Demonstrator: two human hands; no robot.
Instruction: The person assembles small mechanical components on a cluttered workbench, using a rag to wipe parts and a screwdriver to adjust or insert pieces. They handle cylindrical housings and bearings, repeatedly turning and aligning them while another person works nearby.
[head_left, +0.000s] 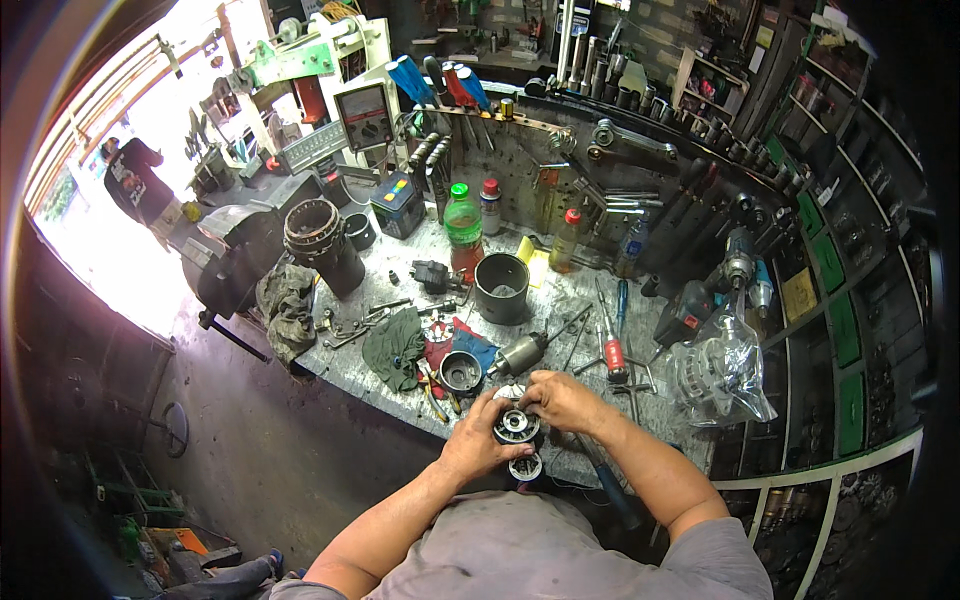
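Observation:
At the front edge of the workbench, my left hand (474, 440) is curled round the side of a round metal machine part (516, 425) with a ring-shaped centre. My right hand (562, 401) has its fingers pinched together at the part's upper right rim; what they grip is hidden. A smaller round metal piece (525, 467) shows just below, close to my shirt. Beyond the left hand are an open metal cup-shaped housing (461, 372) and pliers (432, 398). A cylindrical metal motor (519, 354) lies past my right hand.
A dark green rag (394, 349), a black can (501, 288) and bottles, one with a green cap (462, 222), stand or lie farther back. Right are a red-handled tool (612, 352) and a plastic-wrapped part (716, 372). A long-handled tool (606, 482) overhangs the front edge.

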